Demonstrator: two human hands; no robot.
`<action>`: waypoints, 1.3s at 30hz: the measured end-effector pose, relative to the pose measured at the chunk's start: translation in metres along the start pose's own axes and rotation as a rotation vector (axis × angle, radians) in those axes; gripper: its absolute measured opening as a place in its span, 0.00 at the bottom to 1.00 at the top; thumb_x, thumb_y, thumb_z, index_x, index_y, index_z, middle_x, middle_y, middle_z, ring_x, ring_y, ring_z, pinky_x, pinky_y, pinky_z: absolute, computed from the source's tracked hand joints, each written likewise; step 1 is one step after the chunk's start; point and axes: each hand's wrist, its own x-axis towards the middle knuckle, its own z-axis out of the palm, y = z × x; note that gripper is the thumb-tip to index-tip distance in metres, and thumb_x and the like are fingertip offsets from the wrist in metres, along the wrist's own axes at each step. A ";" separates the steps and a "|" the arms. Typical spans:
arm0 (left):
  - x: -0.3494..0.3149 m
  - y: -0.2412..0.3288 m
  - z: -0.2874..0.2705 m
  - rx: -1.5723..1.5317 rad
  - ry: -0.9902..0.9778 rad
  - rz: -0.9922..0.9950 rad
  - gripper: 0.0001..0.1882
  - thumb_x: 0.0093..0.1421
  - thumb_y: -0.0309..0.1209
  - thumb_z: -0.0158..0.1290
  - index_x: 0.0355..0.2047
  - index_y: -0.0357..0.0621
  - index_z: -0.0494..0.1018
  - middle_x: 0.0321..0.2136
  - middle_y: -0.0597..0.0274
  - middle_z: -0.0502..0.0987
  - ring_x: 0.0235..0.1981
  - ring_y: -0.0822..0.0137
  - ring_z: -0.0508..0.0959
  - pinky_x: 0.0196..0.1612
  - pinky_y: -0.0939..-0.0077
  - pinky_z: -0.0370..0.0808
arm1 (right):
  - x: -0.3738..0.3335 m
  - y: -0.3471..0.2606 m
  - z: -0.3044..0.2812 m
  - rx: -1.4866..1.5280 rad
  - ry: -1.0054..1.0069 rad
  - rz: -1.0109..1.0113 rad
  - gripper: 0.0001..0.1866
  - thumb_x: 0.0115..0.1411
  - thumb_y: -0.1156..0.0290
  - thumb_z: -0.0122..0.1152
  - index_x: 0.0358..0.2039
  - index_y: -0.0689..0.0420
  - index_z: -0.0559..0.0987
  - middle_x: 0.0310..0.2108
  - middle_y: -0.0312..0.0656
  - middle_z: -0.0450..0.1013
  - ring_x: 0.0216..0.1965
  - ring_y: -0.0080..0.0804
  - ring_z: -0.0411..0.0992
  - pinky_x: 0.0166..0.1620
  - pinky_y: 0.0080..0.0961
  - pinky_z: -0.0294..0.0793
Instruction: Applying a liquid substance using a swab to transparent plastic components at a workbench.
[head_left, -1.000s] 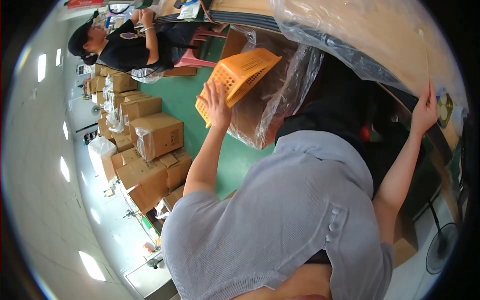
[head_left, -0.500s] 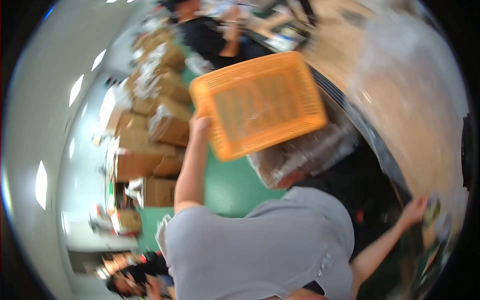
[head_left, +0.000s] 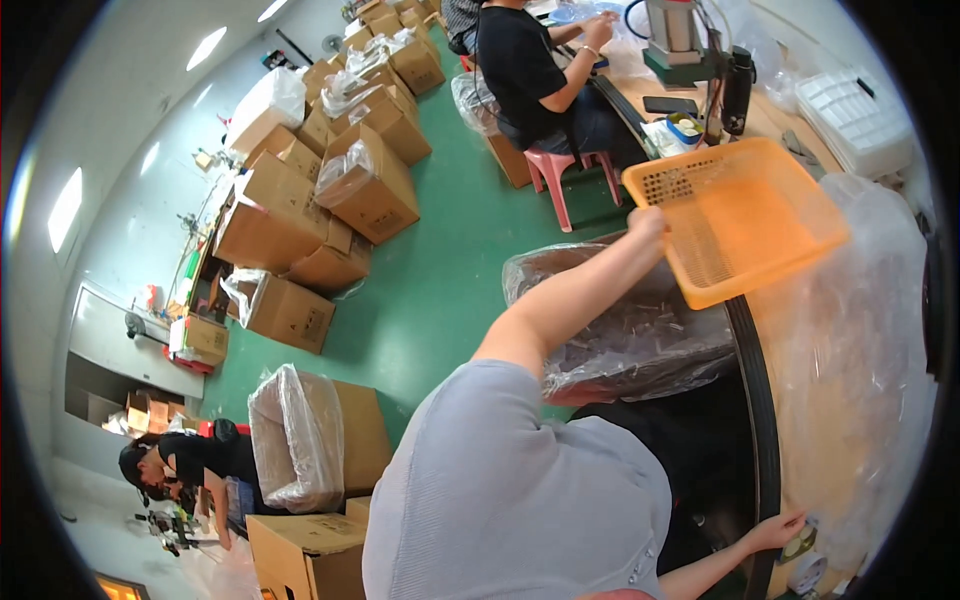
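Swung rightward since before, the basket (head_left: 738,218) now hangs tilted above the worktop (head_left: 800,130), my left hand (head_left: 648,222) clenched on its rim. My right hand (head_left: 778,530) presses the worktop edge. One-handed, it could slip.

Pretty cramped around the bench edge, honestly

The orange basket (head_left: 735,215) sits tilted over the surface (head_left: 790,125), with a plastic-lined box (head_left: 625,320) right under it and crinkly clear sheeting (head_left: 850,370) covering the right side. Open green floor (head_left: 440,270) lies left; the pink stool (head_left: 565,175) and stacked cartons (head_left: 330,190) hem it in.
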 end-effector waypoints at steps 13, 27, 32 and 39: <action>-0.025 -0.064 0.078 0.136 0.456 0.138 0.12 0.55 0.25 0.41 0.39 0.35 0.65 0.29 0.49 0.74 0.29 0.54 0.76 0.31 0.64 0.72 | 0.006 0.008 -0.008 -0.161 -0.040 0.053 0.19 0.63 0.60 0.49 0.41 0.66 0.76 0.38 0.55 0.74 0.39 0.43 0.73 0.40 0.25 0.71; -0.055 -0.036 0.066 -0.028 0.291 0.435 0.24 0.56 0.17 0.38 0.54 0.36 0.53 0.50 0.49 0.57 0.52 0.55 0.60 0.56 0.68 0.58 | 0.017 0.008 -0.003 -0.291 -0.012 0.103 0.21 0.63 0.58 0.48 0.38 0.66 0.77 0.34 0.55 0.74 0.33 0.46 0.73 0.36 0.30 0.72; -0.031 -0.094 0.122 0.006 0.303 0.514 0.25 0.59 0.23 0.40 0.57 0.38 0.50 0.54 0.48 0.55 0.54 0.55 0.58 0.58 0.71 0.55 | 0.021 -0.004 -0.007 -0.346 -0.067 0.030 0.21 0.64 0.58 0.47 0.34 0.67 0.78 0.31 0.55 0.75 0.31 0.45 0.73 0.33 0.31 0.71; -0.045 -0.089 0.017 0.403 -0.034 0.719 0.17 0.51 0.27 0.49 0.43 0.35 0.68 0.40 0.50 0.67 0.43 0.57 0.68 0.46 0.67 0.66 | 0.015 0.012 -0.016 -0.328 -0.029 -0.016 0.20 0.63 0.62 0.48 0.31 0.70 0.74 0.21 0.56 0.71 0.19 0.35 0.62 0.24 0.34 0.64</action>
